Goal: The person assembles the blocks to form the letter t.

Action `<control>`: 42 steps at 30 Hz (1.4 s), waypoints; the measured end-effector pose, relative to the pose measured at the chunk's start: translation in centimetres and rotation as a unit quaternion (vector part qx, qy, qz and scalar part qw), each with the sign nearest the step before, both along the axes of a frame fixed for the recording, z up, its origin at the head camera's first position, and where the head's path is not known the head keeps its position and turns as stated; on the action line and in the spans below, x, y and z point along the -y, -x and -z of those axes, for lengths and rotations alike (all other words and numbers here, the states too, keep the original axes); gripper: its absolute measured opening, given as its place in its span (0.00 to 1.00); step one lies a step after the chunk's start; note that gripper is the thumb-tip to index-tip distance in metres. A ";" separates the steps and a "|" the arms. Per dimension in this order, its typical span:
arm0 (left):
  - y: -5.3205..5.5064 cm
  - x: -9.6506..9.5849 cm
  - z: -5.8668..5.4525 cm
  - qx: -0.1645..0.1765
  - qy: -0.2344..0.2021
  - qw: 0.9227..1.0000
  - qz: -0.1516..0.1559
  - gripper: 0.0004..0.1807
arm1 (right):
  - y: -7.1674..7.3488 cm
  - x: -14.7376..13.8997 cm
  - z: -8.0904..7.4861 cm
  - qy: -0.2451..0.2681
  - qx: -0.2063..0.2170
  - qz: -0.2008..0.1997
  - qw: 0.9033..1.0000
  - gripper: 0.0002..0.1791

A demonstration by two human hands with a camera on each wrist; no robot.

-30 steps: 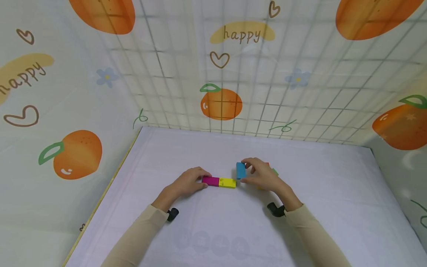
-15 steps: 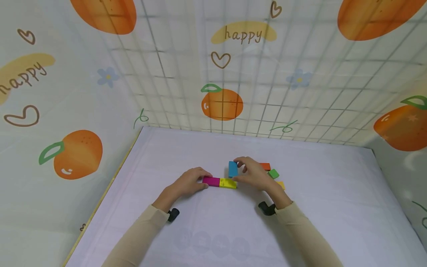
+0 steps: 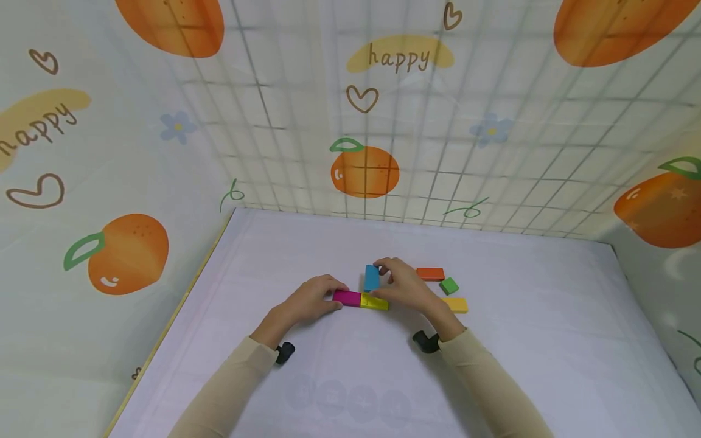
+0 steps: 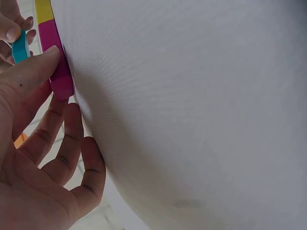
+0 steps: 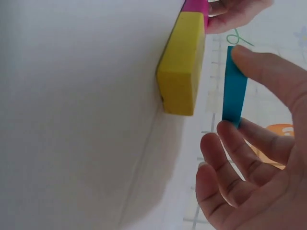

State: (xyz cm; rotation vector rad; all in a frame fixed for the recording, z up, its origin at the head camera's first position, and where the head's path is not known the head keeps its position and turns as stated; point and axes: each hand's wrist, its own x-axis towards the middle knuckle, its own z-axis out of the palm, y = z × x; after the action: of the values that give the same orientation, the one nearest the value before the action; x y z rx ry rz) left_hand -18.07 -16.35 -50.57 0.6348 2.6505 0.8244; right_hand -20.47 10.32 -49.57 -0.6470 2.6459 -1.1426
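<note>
A magenta block [image 3: 347, 298] and a yellow block [image 3: 375, 302] lie end to end on the white tabletop. My left hand [image 3: 313, 298] pinches the magenta block at its left end, thumb on the near side; in the left wrist view the thumb presses its face. A blue block [image 3: 372, 278] is pinched between thumb and fingers of my right hand [image 3: 405, 286]. It is raised above the row, near the joint of the two blocks. In the right wrist view this blue block [image 5: 234, 88] shows a gap from the yellow block [image 5: 181, 62].
Right of my right hand lie a red-orange block [image 3: 430, 274], a small green block [image 3: 449, 286] and an orange-yellow block [image 3: 456, 305], partly behind the wrist. A patterned cloth wall [image 3: 285, 152] rises behind the table [image 3: 547, 316].
My right hand has carried the blue block leftward, from beyond the yellow block's right end to over the row. The loose blocks at right have come into view. My left hand stays put.
</note>
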 end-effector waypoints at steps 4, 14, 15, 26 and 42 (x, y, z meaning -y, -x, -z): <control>0.0 0.0 -0.1 -0.001 -0.003 1.000 0.002 0.20 | 0.2 0.7 0.2 -0.009 0.001 0.006 1.000 0.35; 0.0 0.1 0.0 -0.008 -0.004 1.000 0.009 0.19 | 0.4 1.9 0.9 -0.020 0.004 0.011 1.000 0.35; 0.0 0.1 0.0 -0.008 -0.004 1.000 0.009 0.19 | 0.4 2.0 0.9 -0.020 0.005 0.009 1.000 0.35; 0.1 0.1 -0.1 -0.011 -0.004 1.000 0.010 0.19 | 0.8 2.3 1.4 -0.029 0.010 0.010 0.999 0.35; 0.0 0.1 -0.3 -0.009 -0.005 1.000 0.012 0.20 | 1.5 2.0 1.8 -0.019 0.046 -0.011 0.999 0.34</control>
State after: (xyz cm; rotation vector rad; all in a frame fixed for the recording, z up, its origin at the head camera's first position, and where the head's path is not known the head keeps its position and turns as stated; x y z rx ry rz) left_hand -18.07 -16.45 -50.25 0.6783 2.6502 0.8282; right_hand -21.98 8.37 -51.40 -0.6001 2.5705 -1.0865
